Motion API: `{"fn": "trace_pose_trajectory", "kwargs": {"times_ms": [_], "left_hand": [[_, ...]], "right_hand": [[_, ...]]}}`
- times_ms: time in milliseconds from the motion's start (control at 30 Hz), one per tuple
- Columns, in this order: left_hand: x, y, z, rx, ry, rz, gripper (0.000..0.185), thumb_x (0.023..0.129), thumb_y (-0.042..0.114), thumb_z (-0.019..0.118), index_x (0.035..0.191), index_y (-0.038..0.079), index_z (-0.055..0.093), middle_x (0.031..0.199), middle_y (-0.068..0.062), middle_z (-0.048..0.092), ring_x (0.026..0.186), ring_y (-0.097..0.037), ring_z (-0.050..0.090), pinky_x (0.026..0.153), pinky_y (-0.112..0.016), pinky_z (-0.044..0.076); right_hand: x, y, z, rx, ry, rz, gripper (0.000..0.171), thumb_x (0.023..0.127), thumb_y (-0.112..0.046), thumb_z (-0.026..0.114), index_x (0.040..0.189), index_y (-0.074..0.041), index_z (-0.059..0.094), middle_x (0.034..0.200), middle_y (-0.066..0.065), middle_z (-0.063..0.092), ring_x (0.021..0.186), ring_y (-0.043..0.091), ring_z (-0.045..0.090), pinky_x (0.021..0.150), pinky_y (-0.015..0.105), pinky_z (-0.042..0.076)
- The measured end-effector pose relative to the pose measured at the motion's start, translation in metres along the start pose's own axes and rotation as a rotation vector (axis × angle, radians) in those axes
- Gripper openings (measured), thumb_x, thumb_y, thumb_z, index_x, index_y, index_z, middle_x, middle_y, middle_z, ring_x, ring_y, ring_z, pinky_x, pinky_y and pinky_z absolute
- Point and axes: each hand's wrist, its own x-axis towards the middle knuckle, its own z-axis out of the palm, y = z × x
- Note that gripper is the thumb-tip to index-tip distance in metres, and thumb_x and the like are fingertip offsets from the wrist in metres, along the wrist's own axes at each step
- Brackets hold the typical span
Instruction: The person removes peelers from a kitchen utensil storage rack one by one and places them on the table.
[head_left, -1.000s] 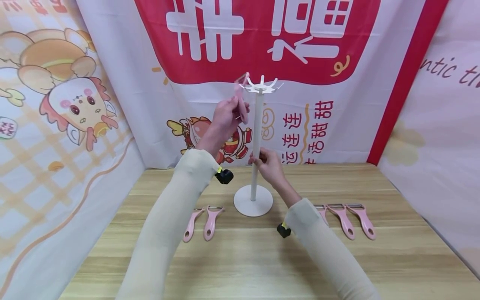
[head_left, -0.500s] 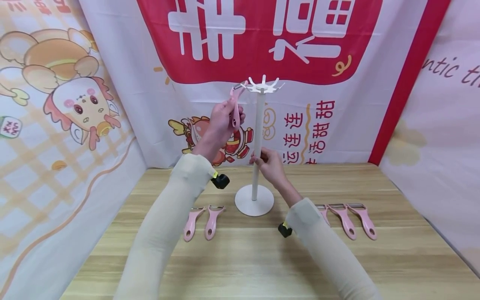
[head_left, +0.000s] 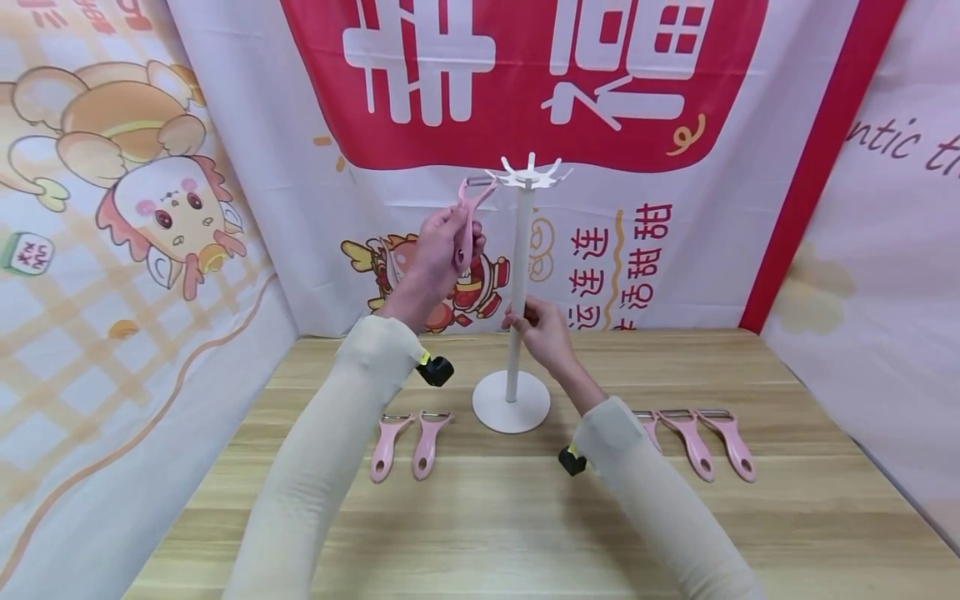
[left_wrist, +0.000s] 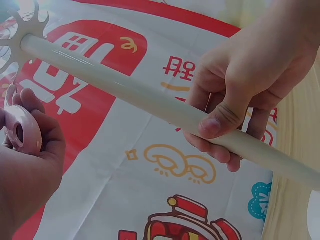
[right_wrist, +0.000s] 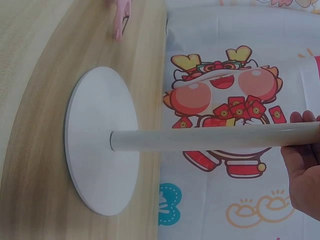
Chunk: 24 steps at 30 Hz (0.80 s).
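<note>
We see our left hand (head_left: 438,250) gripping one pink peeler (head_left: 467,218) beside the stand's top hooks (head_left: 529,173), right hand (head_left: 542,330) clasping the one white stand (head_left: 517,300) by its pole, five peelers on the table (head_left: 480,517), two left (head_left: 403,443), three right (head_left: 697,440)

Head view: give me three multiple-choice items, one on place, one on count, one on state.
1. Where is the peeler that the left hand holds?
A. flat on the table
B. raised beside the top of the stand
C. under the stand's base

2. How many pink peelers lie on the table?
A. two
B. five
C. eight

3. What is the right hand doing?
A. gripping the stand's pole
B. resting flat on the table
C. holding a peeler

Answers:
1 B, its head is up at the hooks of the stand.
2 B, two left of the base, three on the right, one partly behind the sleeve.
3 A, its fingers curl round the pole.
</note>
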Motion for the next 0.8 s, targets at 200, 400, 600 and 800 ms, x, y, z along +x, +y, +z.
{"fn": "trace_pose_trajectory", "kwargs": {"times_ms": [200,400,600,800], "left_hand": [[-0.004,-0.003,-0.006,0.016,-0.021,-0.002,0.02,0.107,0.024,0.045,0.109,0.008,0.056,0.082,-0.004,0.06,0.069,-0.012,0.06,0.068,-0.019,0.057],[-0.007,-0.006,-0.014,0.03,-0.032,0.01,0.02,0.106,0.024,0.048,0.109,0.006,0.057,0.086,-0.005,0.06,0.071,-0.014,0.06,0.067,-0.02,0.057],[-0.013,-0.008,-0.022,0.048,-0.003,0.005,0.023,0.105,0.024,0.05,0.116,0.005,0.057,0.087,-0.007,0.059,0.07,-0.014,0.059,0.066,-0.019,0.057],[-0.016,-0.009,-0.028,0.031,0.023,-0.003,0.019,0.104,0.022,0.054,0.111,0.005,0.06,0.084,-0.005,0.058,0.069,-0.015,0.055,0.059,-0.018,0.053]], "right_hand": [[-0.001,0.0,-0.001,-0.004,0.006,-0.005,0.009,0.098,-0.007,0.061,0.102,-0.003,0.067,0.097,0.015,0.071,0.096,0.026,0.068,0.097,0.042,0.057],[-0.001,-0.001,0.0,0.001,0.003,-0.006,0.009,0.098,-0.006,0.06,0.102,-0.003,0.067,0.097,0.014,0.071,0.096,0.025,0.068,0.098,0.041,0.057],[-0.002,-0.001,0.001,0.0,-0.002,-0.002,0.009,0.098,-0.006,0.06,0.103,-0.003,0.067,0.098,0.014,0.071,0.097,0.025,0.068,0.098,0.041,0.057],[-0.002,-0.001,0.001,0.0,0.003,0.009,0.01,0.098,-0.007,0.06,0.104,-0.004,0.067,0.099,0.014,0.071,0.097,0.025,0.068,0.097,0.041,0.057]]}}
